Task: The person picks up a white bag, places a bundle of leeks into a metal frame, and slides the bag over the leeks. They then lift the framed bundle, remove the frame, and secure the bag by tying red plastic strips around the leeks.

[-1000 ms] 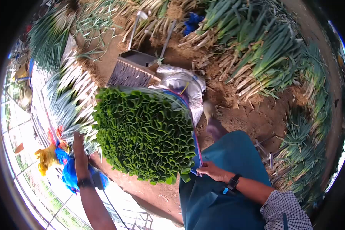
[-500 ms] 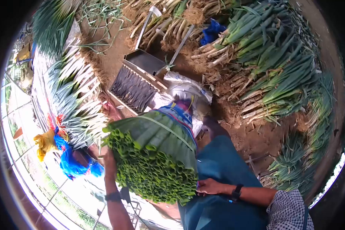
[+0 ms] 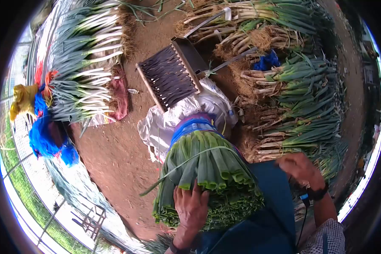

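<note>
A large bundle of green leek leaves (image 3: 199, 161) with trimmed ends lies in front of me, spreading toward my body. A pale leaf-like strip crosses it, and a blue and purple wrap (image 3: 194, 127) surrounds its far, narrow end. My left hand (image 3: 191, 207) rests on the near trimmed ends, fingers apart and pressing against the leaves. To the right of the bundle, my right hand (image 3: 301, 168) is raised off it, its fingers loosely bent with nothing visible in them. A dark teal apron (image 3: 273, 199) lies below the bundle.
Beyond the bundle stand a slatted wooden-framed rack (image 3: 167, 76) and a crumpled white sack (image 3: 156, 127). Leeks with white stems (image 3: 97, 55) line the left; rooty leek piles (image 3: 296, 93) line the right. Blue netting (image 3: 44, 129) and a yellow bag (image 3: 23, 99) lie at far left.
My left hand has moved from the bundle's left side onto its trimmed ends. My right hand has left the bundle and moved up and right. The bundle has turned, and the view has shifted.
</note>
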Demonstrator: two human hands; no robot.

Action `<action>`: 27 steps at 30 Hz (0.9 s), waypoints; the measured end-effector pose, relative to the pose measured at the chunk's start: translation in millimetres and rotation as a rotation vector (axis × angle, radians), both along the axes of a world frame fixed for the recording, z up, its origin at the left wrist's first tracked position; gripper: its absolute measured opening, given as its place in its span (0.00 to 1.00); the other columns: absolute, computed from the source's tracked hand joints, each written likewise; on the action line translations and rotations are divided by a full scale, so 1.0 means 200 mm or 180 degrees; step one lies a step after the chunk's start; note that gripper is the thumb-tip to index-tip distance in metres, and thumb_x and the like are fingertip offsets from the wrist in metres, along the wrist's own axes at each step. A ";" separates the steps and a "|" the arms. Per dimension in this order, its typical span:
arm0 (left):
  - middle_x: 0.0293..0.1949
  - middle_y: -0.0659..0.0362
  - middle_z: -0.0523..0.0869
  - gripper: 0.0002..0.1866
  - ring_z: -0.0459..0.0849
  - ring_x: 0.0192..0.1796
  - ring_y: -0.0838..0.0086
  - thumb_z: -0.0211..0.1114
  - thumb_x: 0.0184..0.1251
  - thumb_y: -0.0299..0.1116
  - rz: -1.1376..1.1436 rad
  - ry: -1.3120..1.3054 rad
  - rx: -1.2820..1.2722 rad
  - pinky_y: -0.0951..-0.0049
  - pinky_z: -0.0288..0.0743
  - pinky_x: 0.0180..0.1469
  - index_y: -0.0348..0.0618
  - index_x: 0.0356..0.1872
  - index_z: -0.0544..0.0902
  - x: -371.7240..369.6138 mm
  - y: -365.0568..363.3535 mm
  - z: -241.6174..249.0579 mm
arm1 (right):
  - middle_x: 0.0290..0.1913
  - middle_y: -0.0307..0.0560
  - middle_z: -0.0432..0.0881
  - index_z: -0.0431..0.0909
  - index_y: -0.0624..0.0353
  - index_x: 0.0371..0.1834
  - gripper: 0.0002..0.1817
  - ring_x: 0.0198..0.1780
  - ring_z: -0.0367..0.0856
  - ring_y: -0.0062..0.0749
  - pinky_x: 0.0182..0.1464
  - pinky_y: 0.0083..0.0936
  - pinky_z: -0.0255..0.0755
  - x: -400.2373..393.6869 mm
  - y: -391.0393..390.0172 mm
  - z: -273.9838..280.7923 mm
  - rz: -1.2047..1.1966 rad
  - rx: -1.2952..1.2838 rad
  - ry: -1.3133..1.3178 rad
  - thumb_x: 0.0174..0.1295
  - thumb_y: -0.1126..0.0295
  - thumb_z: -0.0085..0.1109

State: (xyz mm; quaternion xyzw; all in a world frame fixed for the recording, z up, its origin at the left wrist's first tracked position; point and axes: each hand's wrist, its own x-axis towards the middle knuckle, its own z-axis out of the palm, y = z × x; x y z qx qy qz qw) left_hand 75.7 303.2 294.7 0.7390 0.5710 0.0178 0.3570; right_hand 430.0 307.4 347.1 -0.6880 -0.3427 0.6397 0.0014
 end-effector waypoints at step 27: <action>0.63 0.38 0.73 0.25 0.67 0.69 0.48 0.51 0.75 0.42 -0.0117 -0.1382 -0.1634 0.57 0.59 0.70 0.32 0.64 0.70 -0.79 0.21 -1.14 | 0.74 0.64 0.57 0.61 0.71 0.69 0.41 0.77 0.49 0.54 0.76 0.42 0.46 -1.06 0.42 -1.08 0.3907 0.0777 0.1867 0.70 0.41 0.43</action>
